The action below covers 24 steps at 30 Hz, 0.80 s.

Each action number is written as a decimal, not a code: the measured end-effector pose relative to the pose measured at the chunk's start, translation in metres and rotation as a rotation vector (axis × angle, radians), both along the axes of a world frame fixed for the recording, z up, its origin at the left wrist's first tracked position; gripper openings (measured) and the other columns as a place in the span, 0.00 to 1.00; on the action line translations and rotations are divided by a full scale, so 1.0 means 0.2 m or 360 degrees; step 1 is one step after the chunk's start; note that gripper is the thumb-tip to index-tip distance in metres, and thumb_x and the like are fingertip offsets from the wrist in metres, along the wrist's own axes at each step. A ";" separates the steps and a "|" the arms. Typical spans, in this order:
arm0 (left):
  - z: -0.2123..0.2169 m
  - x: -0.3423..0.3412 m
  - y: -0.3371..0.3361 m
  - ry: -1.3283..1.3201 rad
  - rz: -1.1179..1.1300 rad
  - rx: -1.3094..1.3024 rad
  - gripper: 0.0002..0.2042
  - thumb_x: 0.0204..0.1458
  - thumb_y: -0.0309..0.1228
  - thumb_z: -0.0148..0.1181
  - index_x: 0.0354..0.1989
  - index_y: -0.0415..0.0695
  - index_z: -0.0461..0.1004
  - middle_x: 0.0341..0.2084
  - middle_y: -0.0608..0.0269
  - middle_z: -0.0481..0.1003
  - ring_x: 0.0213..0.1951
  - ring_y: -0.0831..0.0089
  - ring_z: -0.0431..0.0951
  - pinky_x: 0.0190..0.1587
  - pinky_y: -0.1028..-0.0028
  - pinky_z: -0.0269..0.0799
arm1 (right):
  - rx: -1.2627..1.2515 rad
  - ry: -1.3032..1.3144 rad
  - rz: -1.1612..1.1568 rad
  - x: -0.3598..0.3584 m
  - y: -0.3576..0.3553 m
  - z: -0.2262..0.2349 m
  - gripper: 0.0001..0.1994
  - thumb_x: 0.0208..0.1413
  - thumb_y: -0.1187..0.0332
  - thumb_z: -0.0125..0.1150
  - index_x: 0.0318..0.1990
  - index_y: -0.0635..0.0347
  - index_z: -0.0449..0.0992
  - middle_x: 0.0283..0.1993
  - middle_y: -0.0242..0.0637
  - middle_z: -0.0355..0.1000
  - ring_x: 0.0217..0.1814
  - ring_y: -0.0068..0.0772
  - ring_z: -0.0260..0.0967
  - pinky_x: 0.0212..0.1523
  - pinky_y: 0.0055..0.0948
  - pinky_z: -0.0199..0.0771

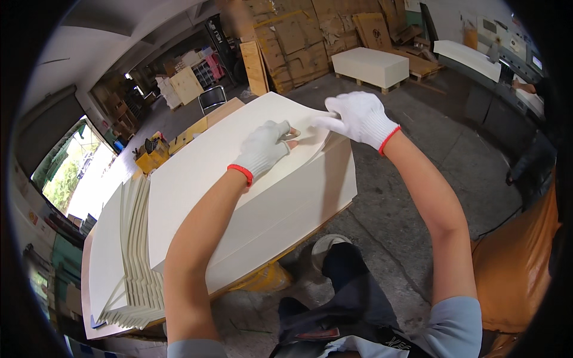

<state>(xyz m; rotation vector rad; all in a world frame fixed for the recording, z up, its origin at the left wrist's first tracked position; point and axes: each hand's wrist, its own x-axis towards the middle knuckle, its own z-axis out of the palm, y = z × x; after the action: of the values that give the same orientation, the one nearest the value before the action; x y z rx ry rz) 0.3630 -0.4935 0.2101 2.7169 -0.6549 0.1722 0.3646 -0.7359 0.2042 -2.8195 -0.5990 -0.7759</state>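
A tall stack of large white paper sheets [298,206] stands in front of me. My right hand [363,117], in a white knit glove with a red cuff, grips the raised far right corner of the top sheets between thumb and fingers. Those sheets bow upward along the right edge, and how many there are I cannot tell. On the top sheet [206,164] rests my left hand [261,148], gloved alike, with bare thumb and finger tips showing and slightly apart. It lies beside the curve of the lifted sheets.
Fanned, stepped bundles of white sheets [134,238] lie left of the stack. Beyond are a yellow crate [152,155], a black chair [212,98], a palletised white stack [371,67] and brown cardboard [289,45]. At right, an orange cover [513,268] and another person's hand [524,87] beside a machine.
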 end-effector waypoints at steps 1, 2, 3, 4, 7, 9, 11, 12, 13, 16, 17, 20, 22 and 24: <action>-0.02 0.02 0.01 -0.0063 -0.0075 -0.0021 0.14 0.56 0.32 0.61 0.51 0.45 0.77 0.45 0.54 0.76 0.47 0.62 0.77 0.52 0.66 0.69 | 0.0098 -0.0009 0.0060 0.03 0.02 0.01 0.26 0.61 0.39 0.45 0.33 0.54 0.74 0.30 0.42 0.75 0.35 0.48 0.74 0.34 0.44 0.71; -0.05 0.04 0.02 -0.0130 -0.0143 -0.0040 0.14 0.56 0.31 0.60 0.51 0.46 0.77 0.45 0.52 0.76 0.48 0.59 0.76 0.52 0.65 0.70 | 0.0198 -0.0022 0.0127 0.04 0.05 0.02 0.26 0.61 0.38 0.46 0.32 0.54 0.72 0.29 0.42 0.74 0.34 0.48 0.73 0.34 0.43 0.70; -0.06 0.05 0.03 -0.0197 -0.0212 -0.0059 0.14 0.56 0.30 0.59 0.51 0.47 0.77 0.45 0.50 0.76 0.49 0.57 0.76 0.52 0.64 0.70 | 0.0446 0.0170 0.0225 0.04 0.07 0.03 0.29 0.61 0.36 0.43 0.36 0.55 0.73 0.30 0.41 0.74 0.34 0.47 0.73 0.38 0.40 0.70; -0.08 0.05 0.03 -0.0167 -0.0227 -0.0151 0.15 0.56 0.30 0.58 0.52 0.46 0.76 0.46 0.50 0.76 0.50 0.58 0.76 0.53 0.65 0.70 | 0.0753 0.0262 0.0238 0.06 0.09 0.01 0.30 0.61 0.35 0.43 0.35 0.56 0.72 0.29 0.40 0.73 0.33 0.45 0.71 0.39 0.38 0.69; -0.12 0.06 0.02 -0.0040 -0.0312 -0.0479 0.17 0.58 0.28 0.57 0.55 0.43 0.73 0.48 0.52 0.76 0.51 0.64 0.76 0.53 0.69 0.70 | 0.1574 0.0658 0.0235 0.03 0.17 -0.05 0.33 0.59 0.31 0.43 0.32 0.58 0.70 0.28 0.37 0.67 0.32 0.35 0.65 0.42 0.30 0.65; -0.14 0.07 0.01 0.0104 -0.0416 -0.0730 0.18 0.60 0.26 0.57 0.59 0.39 0.69 0.50 0.55 0.76 0.50 0.70 0.76 0.53 0.74 0.70 | 0.1707 0.0627 0.0213 0.06 0.17 -0.11 0.33 0.59 0.32 0.43 0.33 0.59 0.70 0.29 0.37 0.68 0.34 0.34 0.65 0.43 0.30 0.65; -0.12 0.07 -0.01 0.0336 -0.0341 -0.0889 0.19 0.59 0.25 0.58 0.59 0.37 0.68 0.51 0.55 0.76 0.51 0.72 0.75 0.54 0.73 0.70 | 0.1788 0.0529 0.0201 0.07 0.18 -0.15 0.32 0.60 0.33 0.43 0.33 0.59 0.70 0.30 0.38 0.68 0.35 0.36 0.66 0.44 0.32 0.65; -0.11 0.06 -0.02 0.0453 -0.0302 -0.0965 0.20 0.59 0.25 0.58 0.60 0.37 0.67 0.51 0.56 0.76 0.51 0.72 0.75 0.54 0.72 0.70 | 0.1801 0.0447 0.0199 0.07 0.19 -0.16 0.32 0.61 0.34 0.42 0.34 0.59 0.70 0.31 0.38 0.68 0.36 0.38 0.66 0.45 0.33 0.65; -0.10 0.05 -0.03 0.0446 -0.0305 -0.0941 0.21 0.59 0.26 0.59 0.60 0.37 0.67 0.51 0.56 0.75 0.51 0.72 0.74 0.54 0.73 0.70 | 0.1812 0.0366 0.0196 0.06 0.19 -0.17 0.31 0.62 0.35 0.42 0.34 0.59 0.70 0.31 0.39 0.69 0.37 0.40 0.66 0.45 0.33 0.65; -0.10 0.02 -0.04 0.0334 -0.0322 -0.0854 0.24 0.56 0.31 0.64 0.60 0.39 0.68 0.51 0.54 0.76 0.51 0.70 0.75 0.54 0.73 0.69 | 0.1811 0.0113 0.0214 0.08 0.21 -0.22 0.28 0.64 0.39 0.41 0.35 0.59 0.69 0.32 0.44 0.69 0.37 0.49 0.66 0.46 0.37 0.65; -0.11 0.03 -0.03 0.0245 -0.0332 -0.0804 0.26 0.55 0.35 0.65 0.60 0.40 0.68 0.51 0.54 0.76 0.52 0.68 0.76 0.55 0.72 0.69 | 0.1814 0.0076 0.0235 0.08 0.22 -0.22 0.28 0.64 0.40 0.41 0.35 0.59 0.69 0.32 0.45 0.68 0.38 0.51 0.66 0.46 0.37 0.65; -0.08 0.01 -0.02 0.0146 -0.0280 -0.0686 0.26 0.54 0.33 0.66 0.60 0.39 0.67 0.51 0.55 0.76 0.51 0.70 0.75 0.54 0.73 0.70 | 0.1812 -0.0028 0.0275 0.08 0.22 -0.24 0.26 0.65 0.43 0.41 0.36 0.59 0.69 0.33 0.48 0.68 0.39 0.54 0.65 0.45 0.38 0.65; -0.07 0.00 -0.04 0.0175 -0.0256 -0.0675 0.26 0.54 0.30 0.65 0.61 0.37 0.67 0.52 0.55 0.75 0.51 0.72 0.74 0.53 0.74 0.70 | 0.1794 -0.0088 0.0267 0.08 0.21 -0.25 0.25 0.66 0.44 0.41 0.35 0.60 0.68 0.32 0.48 0.68 0.38 0.53 0.65 0.43 0.38 0.65; -0.07 0.00 -0.03 0.0235 -0.0242 -0.0715 0.26 0.54 0.30 0.66 0.61 0.37 0.67 0.53 0.55 0.75 0.52 0.72 0.74 0.55 0.73 0.69 | 0.1835 -0.0064 0.0285 0.07 0.22 -0.25 0.24 0.66 0.45 0.41 0.35 0.60 0.68 0.31 0.48 0.67 0.36 0.52 0.64 0.42 0.38 0.65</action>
<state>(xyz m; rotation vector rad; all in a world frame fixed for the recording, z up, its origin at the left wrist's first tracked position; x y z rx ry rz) 0.3627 -0.4994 0.1966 2.2181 -0.6819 0.0689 0.3785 -0.6927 0.1544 -1.6749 -0.2485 -0.7811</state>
